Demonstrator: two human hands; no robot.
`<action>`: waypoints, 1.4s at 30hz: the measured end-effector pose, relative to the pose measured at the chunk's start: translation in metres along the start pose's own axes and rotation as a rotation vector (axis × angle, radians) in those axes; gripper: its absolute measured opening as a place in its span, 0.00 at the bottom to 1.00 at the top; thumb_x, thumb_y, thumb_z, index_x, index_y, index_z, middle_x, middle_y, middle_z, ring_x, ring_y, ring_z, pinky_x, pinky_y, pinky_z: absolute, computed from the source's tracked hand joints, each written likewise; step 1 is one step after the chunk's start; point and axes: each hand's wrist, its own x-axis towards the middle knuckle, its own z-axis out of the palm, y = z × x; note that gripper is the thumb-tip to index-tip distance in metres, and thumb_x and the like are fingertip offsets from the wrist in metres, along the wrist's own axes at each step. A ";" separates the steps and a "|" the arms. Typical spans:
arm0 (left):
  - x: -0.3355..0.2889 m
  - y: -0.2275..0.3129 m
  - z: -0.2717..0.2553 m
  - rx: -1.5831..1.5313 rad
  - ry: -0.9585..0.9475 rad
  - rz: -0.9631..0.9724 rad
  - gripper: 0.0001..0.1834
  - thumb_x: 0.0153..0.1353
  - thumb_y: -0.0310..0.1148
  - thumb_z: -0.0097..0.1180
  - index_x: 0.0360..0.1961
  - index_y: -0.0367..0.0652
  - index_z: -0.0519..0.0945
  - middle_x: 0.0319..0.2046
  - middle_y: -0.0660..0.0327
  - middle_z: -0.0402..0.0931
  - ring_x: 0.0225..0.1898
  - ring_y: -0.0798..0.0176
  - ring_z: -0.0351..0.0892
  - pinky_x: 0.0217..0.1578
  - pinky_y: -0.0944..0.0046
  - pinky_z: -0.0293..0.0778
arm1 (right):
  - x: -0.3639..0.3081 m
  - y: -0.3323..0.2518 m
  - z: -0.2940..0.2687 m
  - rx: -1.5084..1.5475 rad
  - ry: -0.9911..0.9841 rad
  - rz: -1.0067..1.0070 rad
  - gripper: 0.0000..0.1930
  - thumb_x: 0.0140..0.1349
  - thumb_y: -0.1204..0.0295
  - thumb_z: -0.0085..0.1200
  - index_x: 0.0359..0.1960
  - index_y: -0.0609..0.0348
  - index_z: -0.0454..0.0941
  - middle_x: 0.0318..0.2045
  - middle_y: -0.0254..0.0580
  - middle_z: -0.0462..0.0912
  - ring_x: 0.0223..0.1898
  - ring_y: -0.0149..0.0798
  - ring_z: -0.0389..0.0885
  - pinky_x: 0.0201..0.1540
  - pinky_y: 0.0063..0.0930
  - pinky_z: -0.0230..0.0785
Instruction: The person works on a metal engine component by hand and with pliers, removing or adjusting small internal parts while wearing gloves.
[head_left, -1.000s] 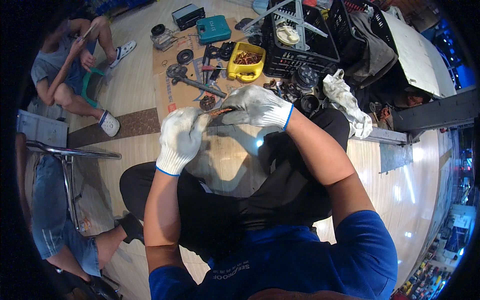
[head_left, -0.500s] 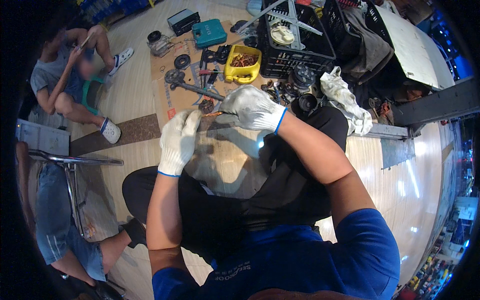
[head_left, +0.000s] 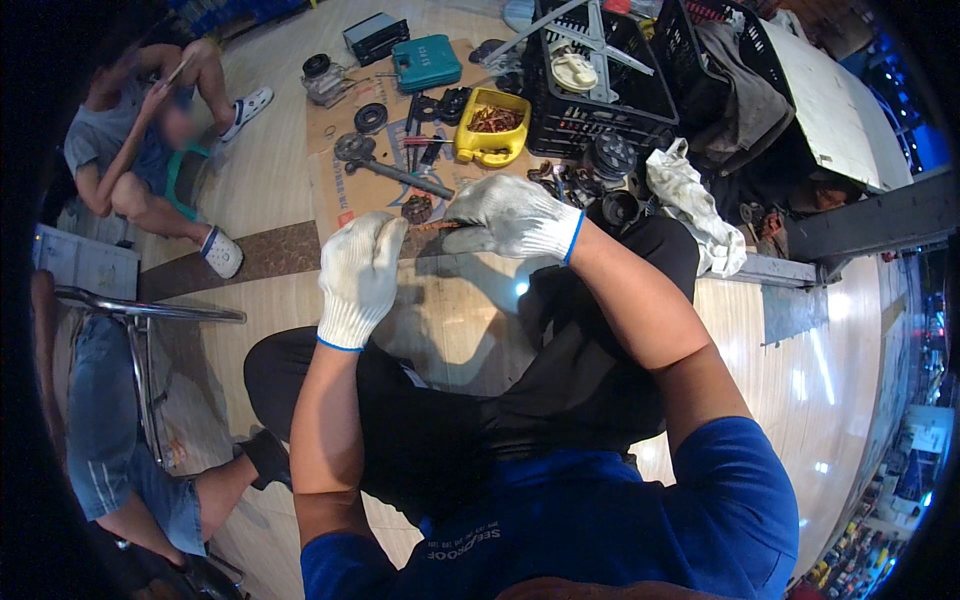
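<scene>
White knitted gloves with blue cuffs cover both my hands, held apart in front of me over the floor. My left hand (head_left: 358, 275) is closed, fingers and thumb pressed together; anything in its pinch is too small to make out. Facing it, my right hand (head_left: 512, 218) is closed too, with a thin dark bit showing between thumb and fingers that I cannot name. A small round dark part with copper-coloured spots (head_left: 417, 208) lies just beyond the space between my hands. The long metal bar with a wide round end (head_left: 400, 177) stretches toward my right fingers.
Cardboard (head_left: 330, 185) bears a yellow cut-open jug of small copper-coloured pieces (head_left: 497, 120), a teal case (head_left: 427, 64) and a black ring (head_left: 370, 118). Black crates (head_left: 600, 130) and a white cloth (head_left: 690, 205) lie to the right. One person sits at left (head_left: 130, 140); another's legs (head_left: 110, 430) are nearer.
My right hand has shifted slightly right, so more of the metal bar's end shows. My left hand has moved very little, its fingers now more drawn together.
</scene>
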 end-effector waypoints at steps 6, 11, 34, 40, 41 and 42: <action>0.002 0.006 0.004 -0.098 -0.143 -0.432 0.15 0.69 0.38 0.55 0.39 0.34 0.82 0.31 0.46 0.81 0.29 0.48 0.79 0.33 0.58 0.74 | 0.004 0.004 0.007 -0.294 0.038 -0.078 0.16 0.62 0.56 0.60 0.30 0.58 0.82 0.27 0.49 0.83 0.33 0.55 0.83 0.39 0.45 0.75; 0.000 -0.019 0.007 -0.420 -0.313 -0.741 0.16 0.67 0.38 0.56 0.47 0.36 0.82 0.37 0.45 0.82 0.35 0.49 0.82 0.38 0.59 0.76 | 0.003 -0.001 0.004 -0.231 -0.029 -0.021 0.17 0.62 0.55 0.59 0.29 0.57 0.81 0.26 0.51 0.82 0.32 0.56 0.83 0.37 0.46 0.75; -0.008 -0.021 0.011 -0.602 -0.215 -0.754 0.13 0.68 0.37 0.55 0.39 0.36 0.81 0.25 0.55 0.78 0.26 0.61 0.79 0.31 0.60 0.74 | 0.006 -0.001 0.008 -0.349 0.001 -0.022 0.18 0.61 0.53 0.61 0.28 0.57 0.83 0.24 0.50 0.81 0.31 0.55 0.83 0.37 0.44 0.75; 0.004 0.005 0.001 -0.029 -0.087 -0.153 0.15 0.65 0.33 0.56 0.50 0.37 0.82 0.37 0.49 0.84 0.38 0.53 0.85 0.42 0.60 0.77 | -0.004 0.008 -0.003 0.058 -0.034 0.059 0.20 0.63 0.53 0.60 0.34 0.61 0.83 0.28 0.56 0.82 0.32 0.59 0.82 0.37 0.45 0.74; 0.006 0.009 -0.007 -0.094 -0.160 -0.153 0.16 0.65 0.32 0.56 0.51 0.37 0.82 0.39 0.48 0.85 0.40 0.52 0.85 0.44 0.59 0.77 | -0.003 0.007 -0.003 0.085 -0.042 0.051 0.20 0.63 0.53 0.60 0.35 0.61 0.83 0.29 0.57 0.82 0.33 0.59 0.82 0.38 0.45 0.74; 0.006 0.011 -0.011 -0.159 -0.232 -0.153 0.17 0.64 0.32 0.56 0.53 0.37 0.81 0.41 0.47 0.85 0.42 0.51 0.86 0.45 0.59 0.77 | -0.002 0.006 -0.004 0.112 -0.049 0.044 0.21 0.63 0.53 0.60 0.36 0.62 0.83 0.31 0.58 0.83 0.33 0.60 0.82 0.38 0.45 0.74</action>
